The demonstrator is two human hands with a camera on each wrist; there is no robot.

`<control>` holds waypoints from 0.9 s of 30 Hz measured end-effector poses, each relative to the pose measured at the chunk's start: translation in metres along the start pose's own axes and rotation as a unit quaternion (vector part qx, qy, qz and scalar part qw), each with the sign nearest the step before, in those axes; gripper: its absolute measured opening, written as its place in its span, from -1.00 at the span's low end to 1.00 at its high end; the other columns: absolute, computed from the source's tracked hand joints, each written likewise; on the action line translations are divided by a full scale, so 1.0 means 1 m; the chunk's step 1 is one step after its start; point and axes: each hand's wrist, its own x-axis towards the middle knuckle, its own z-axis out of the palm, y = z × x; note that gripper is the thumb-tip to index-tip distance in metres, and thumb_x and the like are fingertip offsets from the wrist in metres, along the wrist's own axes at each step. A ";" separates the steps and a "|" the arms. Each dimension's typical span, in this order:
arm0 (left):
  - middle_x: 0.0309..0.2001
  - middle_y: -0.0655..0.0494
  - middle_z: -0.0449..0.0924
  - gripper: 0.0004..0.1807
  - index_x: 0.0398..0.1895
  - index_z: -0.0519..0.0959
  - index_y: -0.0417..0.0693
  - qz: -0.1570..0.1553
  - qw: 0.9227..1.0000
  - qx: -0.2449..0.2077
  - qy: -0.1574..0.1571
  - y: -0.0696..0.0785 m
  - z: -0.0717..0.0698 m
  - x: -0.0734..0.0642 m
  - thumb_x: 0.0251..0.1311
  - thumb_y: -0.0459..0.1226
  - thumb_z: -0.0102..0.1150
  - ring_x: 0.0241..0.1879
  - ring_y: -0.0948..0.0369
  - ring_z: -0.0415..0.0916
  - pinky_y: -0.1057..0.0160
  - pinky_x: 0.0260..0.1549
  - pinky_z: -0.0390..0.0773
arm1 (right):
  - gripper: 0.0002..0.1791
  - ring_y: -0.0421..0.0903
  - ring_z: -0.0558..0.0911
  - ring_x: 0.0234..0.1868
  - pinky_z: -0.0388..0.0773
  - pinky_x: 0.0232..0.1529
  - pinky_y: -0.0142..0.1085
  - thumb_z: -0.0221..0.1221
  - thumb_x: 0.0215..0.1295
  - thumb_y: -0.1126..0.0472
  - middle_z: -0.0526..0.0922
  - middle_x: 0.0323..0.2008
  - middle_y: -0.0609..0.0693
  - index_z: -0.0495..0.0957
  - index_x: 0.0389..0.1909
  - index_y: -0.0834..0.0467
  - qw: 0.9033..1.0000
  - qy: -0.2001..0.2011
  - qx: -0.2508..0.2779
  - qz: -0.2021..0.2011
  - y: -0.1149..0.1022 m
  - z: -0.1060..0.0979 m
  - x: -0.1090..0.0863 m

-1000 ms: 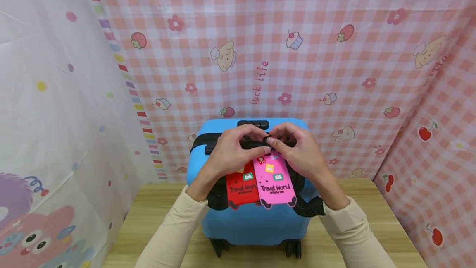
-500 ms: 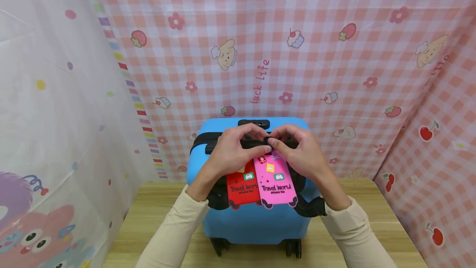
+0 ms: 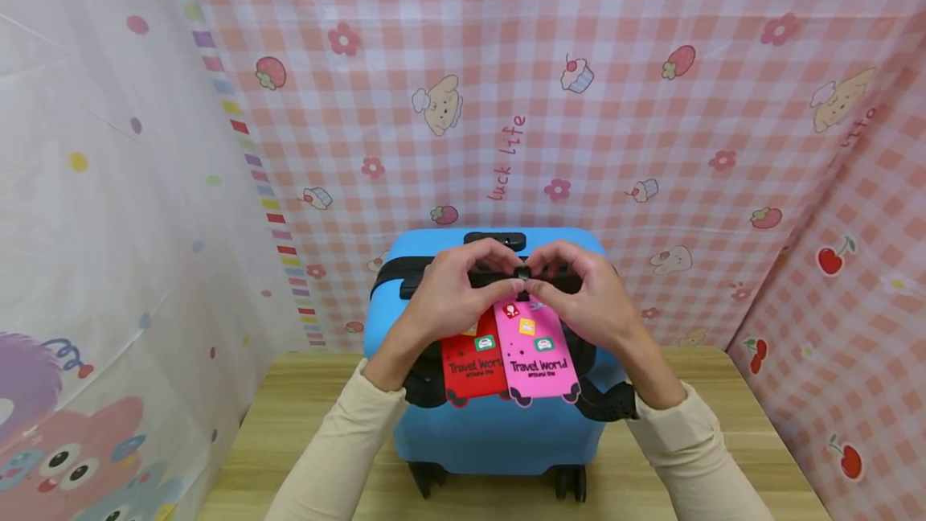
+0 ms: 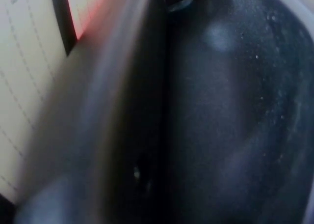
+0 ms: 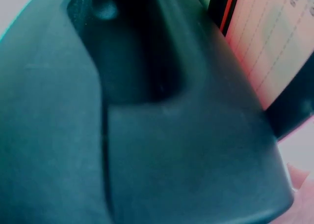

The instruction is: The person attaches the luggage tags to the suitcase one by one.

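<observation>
Two luggage tags hang over the side of a blue suitcase (image 3: 499, 441). The pink luggage tag (image 3: 538, 348) overlaps the red luggage tag (image 3: 470, 368); both read "Travel World". At the pink tag's top, a short black strap (image 3: 522, 286) stands up between my thumbs, near the suitcase's black handle (image 3: 493, 279). My left hand (image 3: 450, 292) pinches the strap from the left, its fingers curled over the handle. My right hand (image 3: 589, 296) pinches it from the right. Both wrist views are mostly filled by black plastic (image 4: 216, 111), with lined card (image 5: 265, 32) at the edge.
The suitcase stands on a wood-grain table (image 3: 304, 424), with black wheels (image 3: 571, 481) toward me. A black band (image 3: 398, 270) crosses its top, and a black lock (image 3: 495, 241) sits behind the handle. Patterned cloth (image 3: 622, 127) surrounds the table on the sides and back.
My right thumb has slid down slightly from the strap's upper part, so more of the black strap shows between the thumbs. The left hand and both tags keep almost the same place.
</observation>
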 end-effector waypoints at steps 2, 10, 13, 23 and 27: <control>-0.19 0.26 0.65 -0.80 -0.10 0.65 0.08 0.003 1.000 0.001 -0.003 0.000 0.000 0.000 0.23 -0.18 0.33 -0.12 0.32 0.53 0.16 0.03 0.51 | -0.83 -0.02 0.53 -0.31 0.50 -0.25 -0.30 0.26 0.27 0.30 0.58 -0.27 0.06 0.59 -0.14 0.21 1.000 -0.002 -0.001 0.003 0.000 0.000 0.000; -0.17 0.23 0.64 -0.79 -0.06 0.64 0.06 0.022 1.000 0.005 -0.013 -0.002 -0.001 -0.001 0.26 -0.19 0.28 -0.10 0.31 0.52 0.14 0.08 0.48 | -0.83 0.01 0.53 -0.32 0.50 -0.29 -0.30 0.27 0.26 0.30 0.57 -0.29 0.06 0.59 -0.14 0.20 1.000 -0.005 0.005 0.014 0.001 -0.001 0.000; -0.17 0.24 0.63 -0.79 -0.07 0.64 0.07 0.019 1.000 0.004 -0.012 -0.002 0.000 -0.001 0.25 -0.19 0.28 -0.10 0.31 0.51 0.14 0.07 0.48 | -0.83 0.01 0.52 -0.32 0.49 -0.29 -0.30 0.28 0.26 0.29 0.57 -0.29 0.06 0.60 -0.14 0.20 1.000 -0.005 0.006 0.014 0.001 -0.001 0.000; -0.18 0.23 0.63 -0.81 -0.08 0.63 0.06 0.012 1.000 0.003 -0.006 0.000 0.000 -0.001 0.27 -0.19 0.29 -0.12 0.29 0.52 0.16 0.01 0.51 | -0.82 0.01 0.53 -0.28 0.50 -0.25 -0.30 0.28 0.27 0.29 0.59 -0.27 0.05 0.60 -0.12 0.19 1.000 -0.005 0.000 0.018 0.000 -0.001 -0.001; -0.19 0.24 0.63 -0.82 -0.09 0.63 0.06 0.014 1.000 0.004 -0.005 0.000 0.000 -0.002 0.27 -0.19 0.29 -0.13 0.30 0.52 0.16 0.01 0.51 | -0.83 0.01 0.53 -0.28 0.51 -0.26 -0.29 0.28 0.28 0.29 0.59 -0.28 0.05 0.60 -0.12 0.18 1.000 -0.005 0.000 0.019 0.001 -0.001 -0.001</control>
